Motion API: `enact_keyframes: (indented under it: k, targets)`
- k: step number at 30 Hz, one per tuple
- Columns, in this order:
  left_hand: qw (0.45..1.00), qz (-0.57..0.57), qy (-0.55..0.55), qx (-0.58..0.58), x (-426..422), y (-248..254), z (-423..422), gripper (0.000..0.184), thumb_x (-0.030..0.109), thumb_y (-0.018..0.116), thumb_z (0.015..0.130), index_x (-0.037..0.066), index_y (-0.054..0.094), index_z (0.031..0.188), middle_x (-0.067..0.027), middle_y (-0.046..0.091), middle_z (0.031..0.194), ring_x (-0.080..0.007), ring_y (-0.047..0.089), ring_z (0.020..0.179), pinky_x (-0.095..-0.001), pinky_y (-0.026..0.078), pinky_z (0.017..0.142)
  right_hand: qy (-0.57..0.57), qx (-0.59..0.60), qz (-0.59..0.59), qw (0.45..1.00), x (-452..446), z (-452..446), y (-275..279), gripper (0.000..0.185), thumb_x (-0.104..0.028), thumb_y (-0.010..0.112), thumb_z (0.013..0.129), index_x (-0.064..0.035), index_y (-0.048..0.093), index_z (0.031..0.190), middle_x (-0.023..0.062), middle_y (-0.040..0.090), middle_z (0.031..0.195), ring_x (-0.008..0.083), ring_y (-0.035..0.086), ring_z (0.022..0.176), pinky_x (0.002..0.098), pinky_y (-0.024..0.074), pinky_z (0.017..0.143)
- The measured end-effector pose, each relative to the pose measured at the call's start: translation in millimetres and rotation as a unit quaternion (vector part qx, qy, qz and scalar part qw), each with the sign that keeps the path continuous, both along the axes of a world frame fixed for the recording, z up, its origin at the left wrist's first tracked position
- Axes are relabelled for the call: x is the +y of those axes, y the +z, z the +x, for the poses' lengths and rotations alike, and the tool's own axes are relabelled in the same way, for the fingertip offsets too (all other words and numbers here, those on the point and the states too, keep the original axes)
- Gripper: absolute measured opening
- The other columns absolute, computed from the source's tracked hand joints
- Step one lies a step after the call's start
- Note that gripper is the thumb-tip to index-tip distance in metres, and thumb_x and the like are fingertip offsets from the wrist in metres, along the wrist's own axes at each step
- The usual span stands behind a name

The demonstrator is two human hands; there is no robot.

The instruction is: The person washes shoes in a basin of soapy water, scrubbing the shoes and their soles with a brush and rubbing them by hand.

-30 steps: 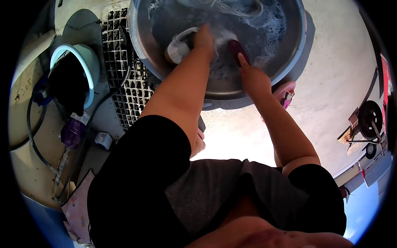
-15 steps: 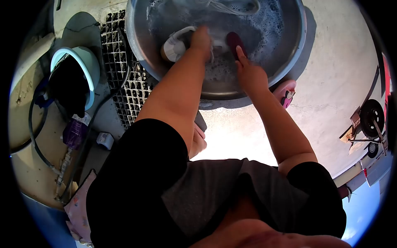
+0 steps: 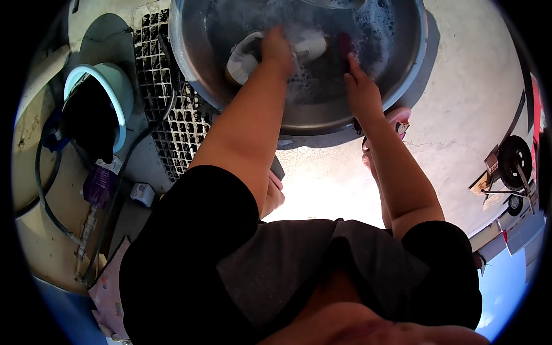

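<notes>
1 metal basin point(image 3: 313, 124), 1 white shoe point(image 3: 309, 47) in its sudsy water, 1 maroon brush point(image 3: 345, 45), 1 teal bucket point(image 3: 118, 86) off left. Left hand point(image 3: 277, 50) mostly closed, gripping shoe mid-length; fingertips blurred. Right hand point(image 3: 363, 91) part-closed on brush, index finger along it, right of shoe.

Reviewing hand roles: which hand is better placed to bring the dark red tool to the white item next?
Probably the right hand: it holds the dark red tool beside the white item, while the left hand is at that item.
</notes>
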State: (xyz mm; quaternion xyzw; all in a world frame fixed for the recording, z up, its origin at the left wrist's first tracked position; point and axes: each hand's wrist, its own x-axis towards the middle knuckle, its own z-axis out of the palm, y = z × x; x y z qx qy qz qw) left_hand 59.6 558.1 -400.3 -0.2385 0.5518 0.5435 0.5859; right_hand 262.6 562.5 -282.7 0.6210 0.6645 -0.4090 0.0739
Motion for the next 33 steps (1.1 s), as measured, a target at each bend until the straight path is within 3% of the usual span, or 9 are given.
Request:
enact_keyframes:
  k: [4, 10, 16, 19, 22, 23, 26, 31, 33]
  targets:
    - [0.992, 0.026, 0.121, 0.004, 11, -15, 9, 0.028, 0.031, 0.047, 0.092, 0.008, 0.062, 0.096, -0.0040, 0.060, 0.092, -0.0200, 0.059, 0.080, -0.0367, 0.048, 0.075, 0.085, -0.039, 0.016, 0.995, -5, -42, 11, 0.047, -0.025, 0.046, 0.098, -0.0239, 0.043, 0.145, 0.0211, 0.066, 0.110, 0.0389, 0.063, 0.102, 0.0454, 0.0502, 0.087]
    - [0.996, -0.051, 0.061, 0.029, 15, 1, 2, 0.029, 0.035, 0.048, 0.090, 0.009, 0.061, 0.094, -0.0027, 0.060, 0.091, -0.0200, 0.056, 0.080, -0.0348, 0.046, 0.077, 0.172, -0.069, 0.088, 0.979, 56, -114, -30, 0.049, -0.023, 0.044, 0.099, -0.0294, 0.038, 0.148, 0.0178, 0.067, 0.099, 0.0383, 0.066, 0.091, 0.0454, 0.0534, 0.080]
    - [0.997, -0.057, 0.035, 0.035, 14, -6, 0, 0.032, 0.036, 0.048, 0.090, 0.007, 0.062, 0.093, -0.0049, 0.060, 0.090, -0.0206, 0.054, 0.081, -0.0361, 0.045, 0.077, 0.272, -0.173, -0.095, 0.942, 33, -53, 34, 0.053, -0.018, 0.043, 0.097, -0.0334, 0.036, 0.148, 0.0176, 0.065, 0.111, 0.0350, 0.066, 0.102, 0.0438, 0.0544, 0.083]
    - [0.997, -0.075, 0.019, -0.014, 14, -3, -5, 0.033, 0.036, 0.049, 0.091, 0.006, 0.063, 0.092, -0.0052, 0.060, 0.085, -0.0212, 0.054, 0.074, -0.0352, 0.045, 0.072, 0.250, -0.093, 0.022, 0.963, 43, -88, -2, 0.049, -0.023, 0.040, 0.099, -0.0339, 0.039, 0.147, 0.0195, 0.065, 0.107, 0.0346, 0.066, 0.098, 0.0456, 0.0533, 0.082]
    - [0.985, 0.045, -0.105, 0.132, 12, 2, -7, 0.033, 0.039, 0.049, 0.091, 0.009, 0.064, 0.090, -0.0037, 0.058, 0.080, -0.0196, 0.054, 0.070, -0.0344, 0.044, 0.067, 0.250, -0.120, 0.026, 0.960, 51, -126, -21, 0.052, -0.021, 0.041, 0.097, -0.0348, 0.038, 0.147, 0.0198, 0.065, 0.102, 0.0341, 0.067, 0.096, 0.0448, 0.0539, 0.080]
    - [0.934, -0.034, -0.231, 0.271, 2, -32, -11, 0.032, 0.037, 0.048, 0.091, 0.010, 0.064, 0.091, -0.0039, 0.059, 0.082, -0.0194, 0.053, 0.071, -0.0344, 0.044, 0.068, 0.257, -0.132, 0.005, 0.958, 47, -122, -13, 0.053, -0.020, 0.041, 0.096, -0.0345, 0.037, 0.147, 0.0195, 0.065, 0.100, 0.0341, 0.067, 0.096, 0.0449, 0.0540, 0.080]
    - [0.996, -0.084, -0.006, 0.011, 18, 1, -5, 0.033, 0.035, 0.047, 0.092, 0.007, 0.064, 0.098, -0.0053, 0.061, 0.090, -0.0210, 0.055, 0.078, -0.0370, 0.045, 0.072, 0.285, -0.168, -0.052, 0.942, 35, -71, 26, 0.057, -0.017, 0.042, 0.095, -0.0344, 0.034, 0.149, 0.0186, 0.065, 0.096, 0.0343, 0.067, 0.096, 0.0456, 0.0541, 0.080]
    - [0.994, -0.089, -0.034, 0.054, 13, -6, -1, 0.028, 0.031, 0.048, 0.092, 0.010, 0.063, 0.100, -0.0053, 0.061, 0.093, -0.0202, 0.057, 0.082, -0.0379, 0.046, 0.077, 0.279, -0.176, -0.068, 0.942, 48, -80, 24, 0.059, -0.014, 0.044, 0.095, -0.0342, 0.033, 0.149, 0.0195, 0.063, 0.113, 0.0356, 0.065, 0.101, 0.0454, 0.0539, 0.082]
    - [0.993, -0.103, -0.030, 0.040, 18, 7, -5, 0.029, 0.032, 0.047, 0.092, 0.008, 0.062, 0.098, -0.0053, 0.057, 0.089, -0.0187, 0.052, 0.079, -0.0381, 0.043, 0.074, 0.223, -0.157, -0.038, 0.961, 57, -108, -12, 0.061, -0.013, 0.044, 0.095, -0.0354, 0.030, 0.150, 0.0198, 0.064, 0.106, 0.0356, 0.067, 0.097, 0.0469, 0.0541, 0.080]
